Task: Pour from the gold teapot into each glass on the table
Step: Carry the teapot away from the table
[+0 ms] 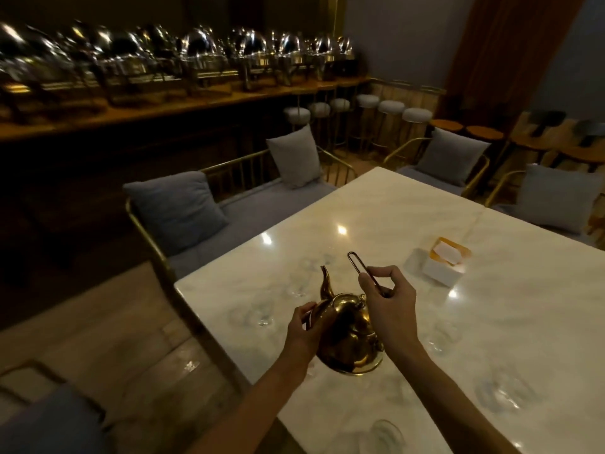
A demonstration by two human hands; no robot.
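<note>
Over table point(491, 322) | right hand point(389, 303) grips teapot point(347, 335) handle | left hand point(302, 329) steadies body

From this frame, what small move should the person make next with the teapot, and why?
Probably tip the gold teapot further forward so that its spout dips toward the glass just beyond it. The right hand pinches the wire handle, the left hand steadies the pot's side, and no stream shows yet.
</note>
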